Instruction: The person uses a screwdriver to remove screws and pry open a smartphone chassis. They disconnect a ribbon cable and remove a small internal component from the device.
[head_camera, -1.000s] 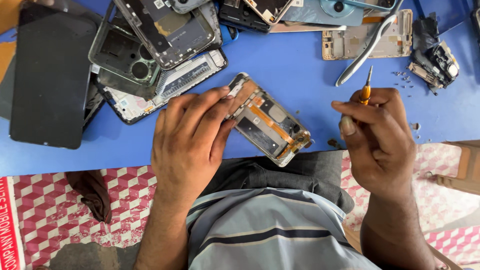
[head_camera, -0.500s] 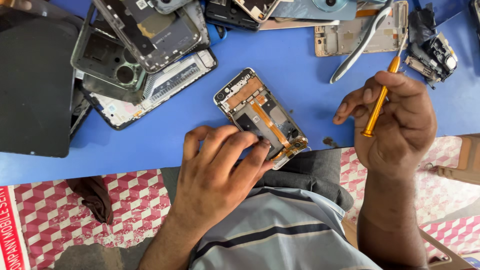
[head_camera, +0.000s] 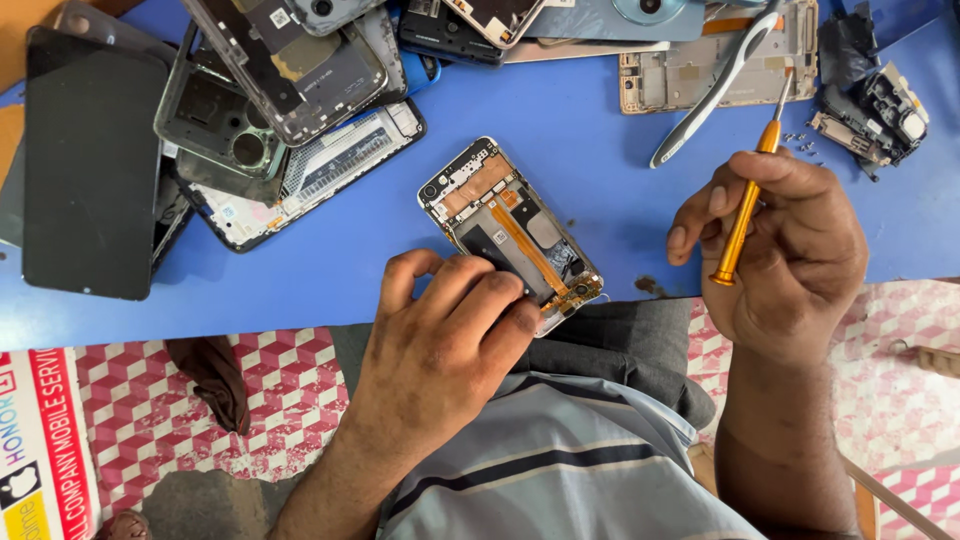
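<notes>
A white, red and yellow sign (head_camera: 40, 450) lay at lower left. The opened phone (head_camera: 505, 225) rested on the blue table (head_camera: 600, 160); the left hand (head_camera: 440, 350) pressed its near end, while the right hand (head_camera: 790, 250), apart, gripped an orange screwdriver (head_camera: 745, 200).

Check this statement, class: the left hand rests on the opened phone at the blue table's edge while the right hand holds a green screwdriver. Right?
Not quite. The head view shows the screwdriver in the right hand is orange, not green. The left hand does rest on the opened phone at the blue table edge.
</notes>
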